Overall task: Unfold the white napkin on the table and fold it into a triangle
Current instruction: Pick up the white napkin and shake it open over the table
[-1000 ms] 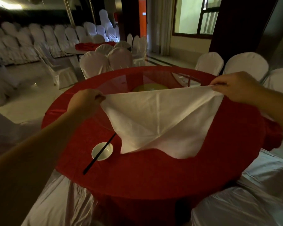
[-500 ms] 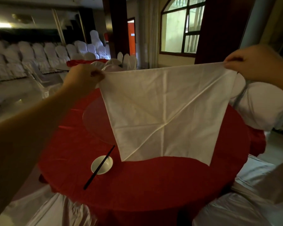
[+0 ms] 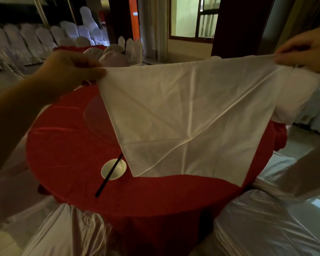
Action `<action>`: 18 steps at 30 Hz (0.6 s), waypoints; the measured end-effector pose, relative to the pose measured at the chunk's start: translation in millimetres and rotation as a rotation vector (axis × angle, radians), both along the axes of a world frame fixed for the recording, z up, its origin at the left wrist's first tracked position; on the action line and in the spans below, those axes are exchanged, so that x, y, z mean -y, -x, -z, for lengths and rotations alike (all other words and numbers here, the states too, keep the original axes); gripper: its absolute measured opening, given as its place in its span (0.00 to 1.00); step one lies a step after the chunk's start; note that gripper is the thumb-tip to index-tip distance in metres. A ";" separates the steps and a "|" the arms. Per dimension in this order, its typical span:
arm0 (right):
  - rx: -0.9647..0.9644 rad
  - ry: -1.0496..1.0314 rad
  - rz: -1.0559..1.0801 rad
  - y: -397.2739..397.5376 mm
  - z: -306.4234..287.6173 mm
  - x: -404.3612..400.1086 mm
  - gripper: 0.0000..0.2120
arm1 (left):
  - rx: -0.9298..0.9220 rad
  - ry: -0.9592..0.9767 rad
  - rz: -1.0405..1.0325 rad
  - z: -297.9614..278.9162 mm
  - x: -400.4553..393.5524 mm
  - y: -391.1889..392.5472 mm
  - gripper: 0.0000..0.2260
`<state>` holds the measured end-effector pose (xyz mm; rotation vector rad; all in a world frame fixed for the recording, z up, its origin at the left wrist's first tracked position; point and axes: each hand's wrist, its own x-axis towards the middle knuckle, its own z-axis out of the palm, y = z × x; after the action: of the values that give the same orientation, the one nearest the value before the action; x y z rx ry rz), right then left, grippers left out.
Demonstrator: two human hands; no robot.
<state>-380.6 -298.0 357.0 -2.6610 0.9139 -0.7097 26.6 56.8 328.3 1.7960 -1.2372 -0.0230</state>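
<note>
Head view. The white napkin [image 3: 188,115] hangs fully opened above the round table [image 3: 67,145], stretched taut between 2 hands. The left hand [image 3: 68,71] pinches the upper left corner between thumb and fingers; the right hand [image 3: 307,52] pinches the upper right corner in the same way, partly cut off by the picture edge. The cloth's top edge runs nearly level from one hand to the other, and its lower edge hangs in front of the near part of the tabletop; whether it touches the red tablecloth cannot be told. Crease lines cross the fabric: 1 vertical, 1 horizontal and 2 diagonals, all meeting near the lower middle. On the table, just left of the napkin's lower left corner, stands a small white dish [image 3: 113,169] with black chopsticks [image 3: 109,175] laid slantwise across it, their near end resting on the tablecloth. A glass turntable [image 3: 96,115] lies at the table's centre, partly hidden behind the napkin. White-covered chairs [image 3: 266,224] stand around the table.
</note>
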 end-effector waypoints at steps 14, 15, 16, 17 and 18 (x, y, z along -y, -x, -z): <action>-0.233 -0.015 -0.039 -126.8 126.6 131.4 0.08 | -0.027 -0.451 -0.046 122.0 128.3 -80.6 0.03; -0.275 -0.036 -0.046 -142.0 142.7 147.0 0.07 | -0.036 -0.477 -0.055 139.4 142.2 -90.1 0.04; -0.310 -0.054 -0.050 -155.3 158.8 159.4 0.07 | -0.047 -0.500 -0.067 156.5 154.1 -97.8 0.04; -0.341 -0.075 -0.051 -172.2 177.0 173.3 0.07 | -0.064 -0.525 -0.088 175.7 168.3 -108.0 0.04; -0.367 -0.090 -0.049 -188.4 194.6 187.0 0.07 | -0.080 -0.550 -0.117 194.3 182.7 -118.9 0.04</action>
<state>-192.2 -485.1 162.4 -2.7688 0.9351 -0.1639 145.5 -126.0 134.0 2.3092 -1.1338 -0.3987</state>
